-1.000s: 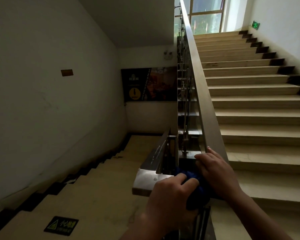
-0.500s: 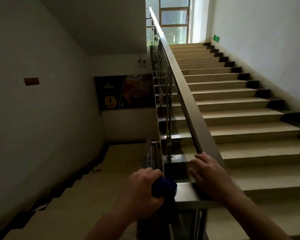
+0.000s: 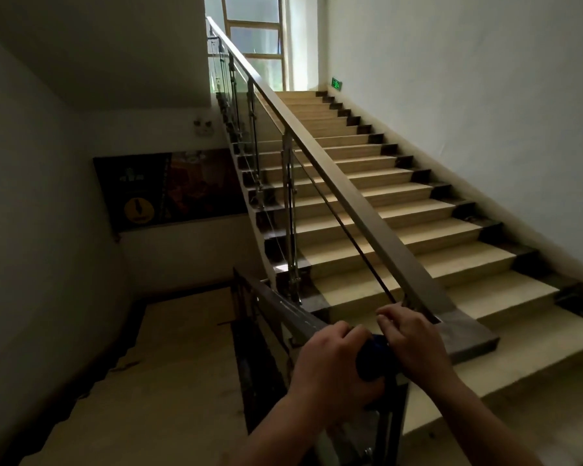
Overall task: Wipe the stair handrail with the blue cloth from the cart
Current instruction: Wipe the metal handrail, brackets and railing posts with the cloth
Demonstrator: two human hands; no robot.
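A long metal handrail (image 3: 334, 173) climbs from the bottom centre to the window at the top. At its lower bend sits the bunched blue cloth (image 3: 372, 359), mostly covered by both hands. My left hand (image 3: 330, 364) is closed around the cloth from the left. My right hand (image 3: 411, 341) presses on the cloth and rail from the right, fingertips curled toward the rail's near end. A second rail section (image 3: 276, 304) runs down to the left from the bend.
Beige steps (image 3: 401, 210) rise on the right beside a white wall. A lower flight (image 3: 169, 381) drops to the left. Glass panels and steel posts (image 3: 290, 216) carry the rail. A dark poster (image 3: 169, 190) hangs on the landing wall. A green exit sign (image 3: 336, 83) glows near the top.
The view has swung left, so the rail now runs further right. My hands have drawn together over the cloth at the rail's bend, the right hand sliding back onto it.
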